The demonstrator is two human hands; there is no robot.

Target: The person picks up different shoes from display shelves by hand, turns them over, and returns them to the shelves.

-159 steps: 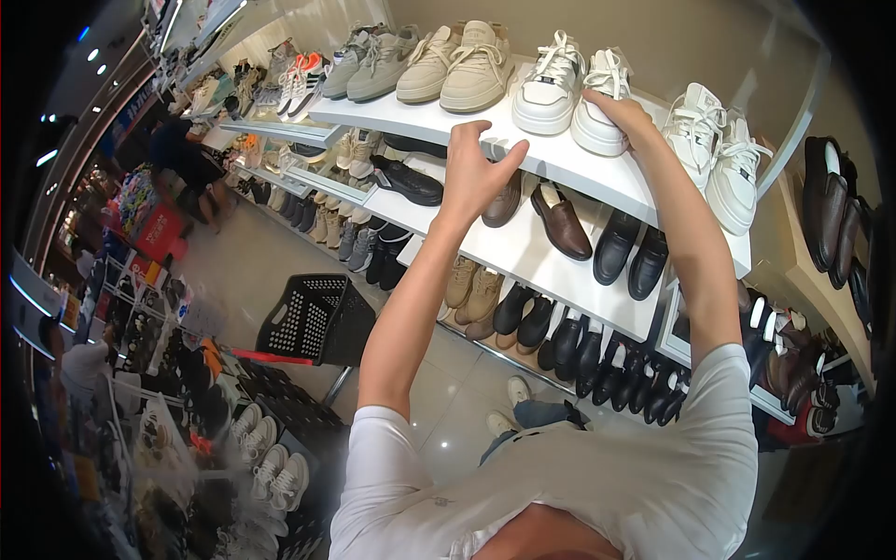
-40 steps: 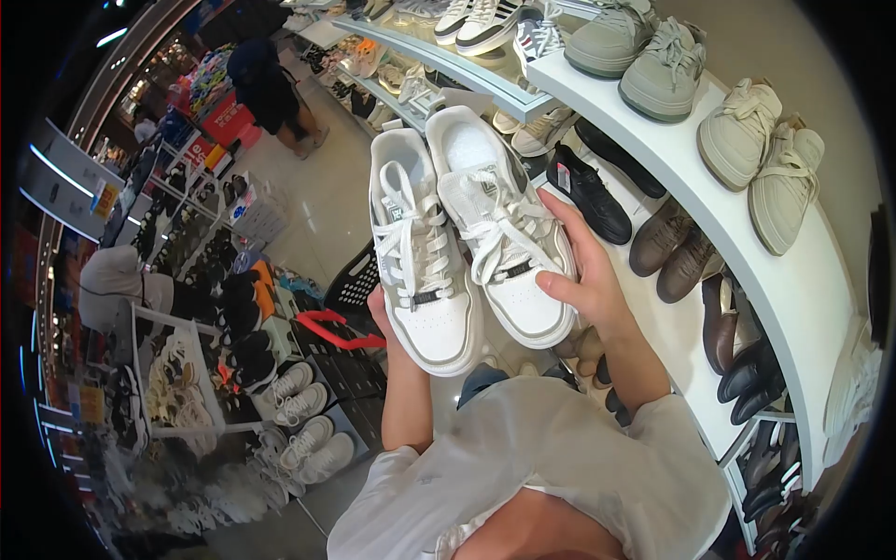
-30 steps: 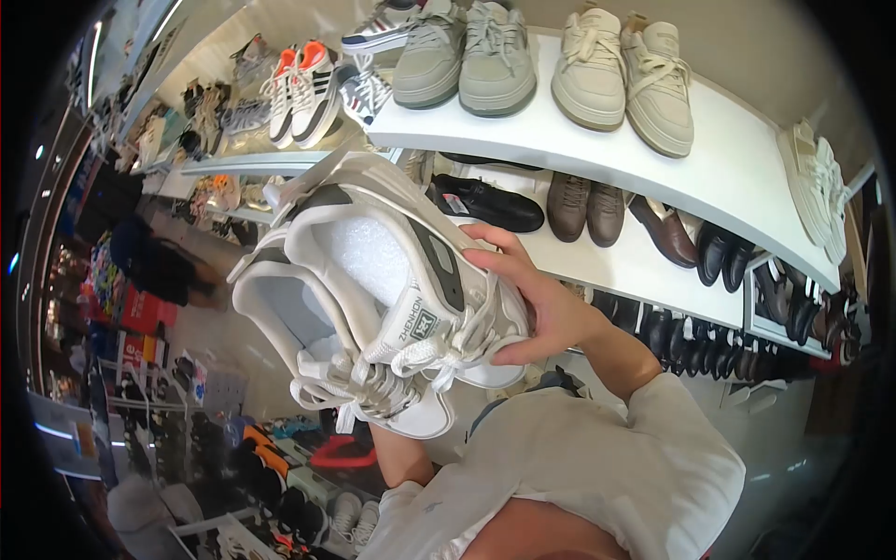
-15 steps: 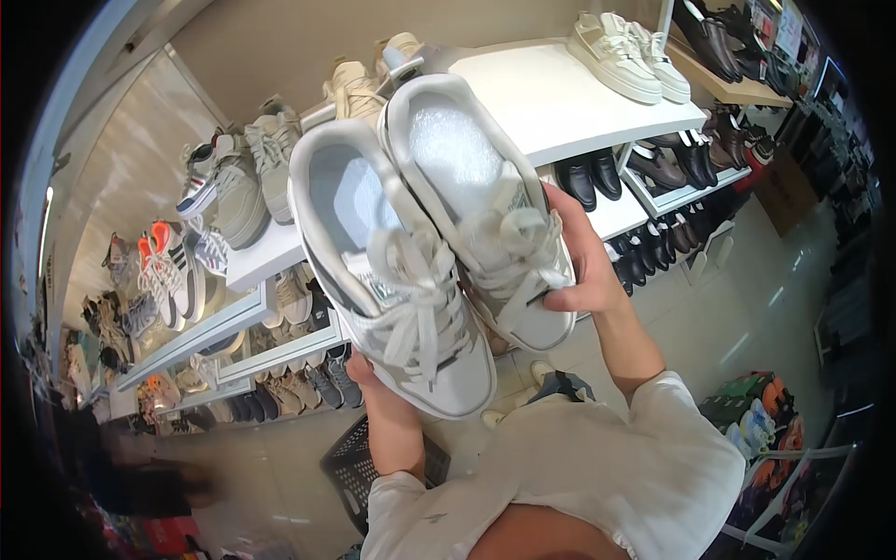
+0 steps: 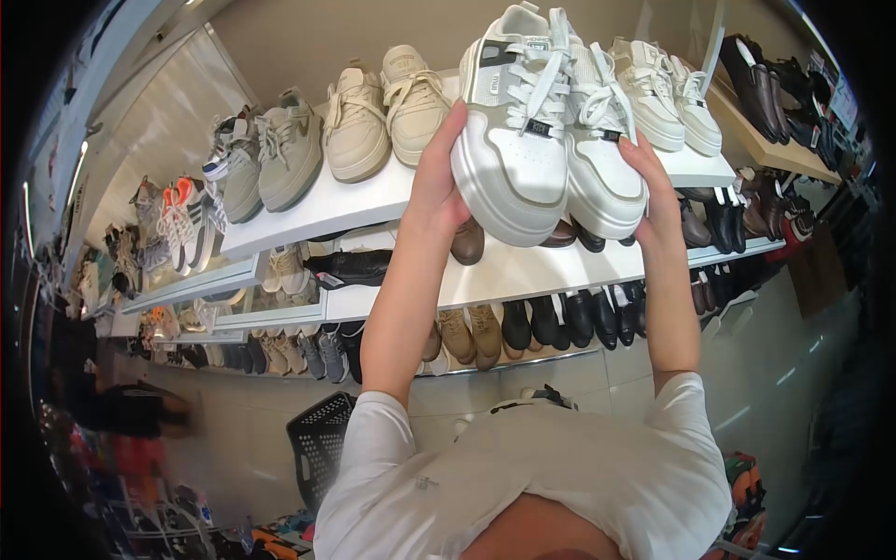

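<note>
A pair of white lace-up sneakers is held side by side at the upper shelf, toes toward me. My left hand [image 5: 437, 177] is closed along the outer side of the left sneaker [image 5: 511, 154], which shows grey trim and a dark tag on its laces. Around the outer side of the right sneaker [image 5: 605, 182] is my right hand [image 5: 655, 182], also closed. Both sneakers overlap the front edge of the white shelf [image 5: 373, 207] in this view. Cream sneakers [image 5: 355, 126] stand to the left of my left hand, and off-white sneakers [image 5: 651, 98] are behind my right.
Grey sneakers [image 5: 287, 154] sit further left on the shelf. Lower shelves hold black shoes [image 5: 579, 319] and tan boots [image 5: 483, 336]. A dark perforated basket [image 5: 319, 443] stands on the floor, lower left. Another person [image 5: 131, 406] is at the far left, blurred.
Both hands have moved the sneakers up and away to the shelf. The sneakers have tilted, so their toes and fronts show instead of their insides. The view has shifted too.
</note>
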